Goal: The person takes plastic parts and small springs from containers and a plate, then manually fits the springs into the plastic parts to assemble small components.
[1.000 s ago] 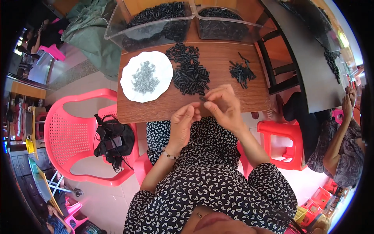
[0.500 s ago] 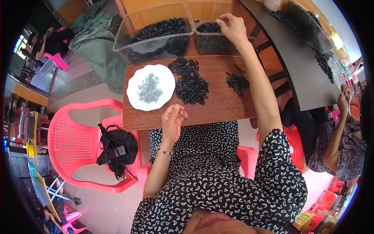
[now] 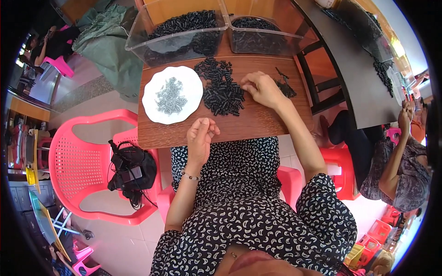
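Observation:
My left hand (image 3: 200,140) hovers at the table's near edge with thumb and fingers pinched; whatever they may hold is too small to make out. Thumb and fingers of my right hand (image 3: 263,89) are drawn together just right of a heap of short black tubes (image 3: 224,92); any piece between them is hidden. Left of that heap lies a white scalloped plate (image 3: 152,103) bearing small clear tubes (image 3: 171,95). A smaller bunch of thin dark pieces (image 3: 286,88) rests beyond my right hand.
Two clear plastic bins stand at the back: the left bin (image 3: 138,45) and right bin (image 3: 294,34) both hold black pieces. A pink chair (image 3: 76,156) with a black bag (image 3: 133,172) is to the left. A dark table (image 3: 363,106) and another person (image 3: 398,170) are at right.
My right hand has come back from the right bin, down to the right side of the black heap. My left hand stays pinched near the table edge. The whole view has shifted slightly.

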`<state>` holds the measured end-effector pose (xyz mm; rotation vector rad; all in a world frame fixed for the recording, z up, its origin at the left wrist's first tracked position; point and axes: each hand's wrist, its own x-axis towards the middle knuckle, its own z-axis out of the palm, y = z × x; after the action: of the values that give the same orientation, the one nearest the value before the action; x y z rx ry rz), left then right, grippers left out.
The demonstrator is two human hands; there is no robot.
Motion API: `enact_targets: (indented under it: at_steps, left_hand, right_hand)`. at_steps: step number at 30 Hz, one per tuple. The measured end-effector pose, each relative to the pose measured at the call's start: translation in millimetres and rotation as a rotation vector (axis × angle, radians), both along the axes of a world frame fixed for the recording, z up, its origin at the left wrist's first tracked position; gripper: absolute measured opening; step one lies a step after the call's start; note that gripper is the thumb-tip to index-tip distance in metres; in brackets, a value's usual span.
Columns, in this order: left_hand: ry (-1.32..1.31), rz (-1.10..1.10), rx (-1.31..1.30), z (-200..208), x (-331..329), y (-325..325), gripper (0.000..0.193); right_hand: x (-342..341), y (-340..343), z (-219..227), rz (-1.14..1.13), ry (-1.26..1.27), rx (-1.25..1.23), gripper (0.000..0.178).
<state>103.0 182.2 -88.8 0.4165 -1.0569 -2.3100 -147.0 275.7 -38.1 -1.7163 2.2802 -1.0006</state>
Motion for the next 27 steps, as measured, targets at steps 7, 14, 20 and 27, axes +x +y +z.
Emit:
enact_targets:
  at_steps: [7,14,20,27]
  left_hand:
    - [0.014,0.000,-0.020,-1,1,1,0.023]
    - [-0.001,0.008,-0.022,-1,0,2,0.023]
    - [0.009,-0.012,-0.044,-4,1,0,0.023]
    - [-0.050,0.012,-0.026,18,-3,8,0.030]
  right_hand:
    - [10,10,-7,-0.018,0.055,0.048,0.016]
    - [12,11,-7,-0.041,0.046,0.076,0.014]
    - [15,15,-6,-0.045,0.027,0.054,0.013]
    - [34,21,7,0.027,0.026,-0.188,0.013]
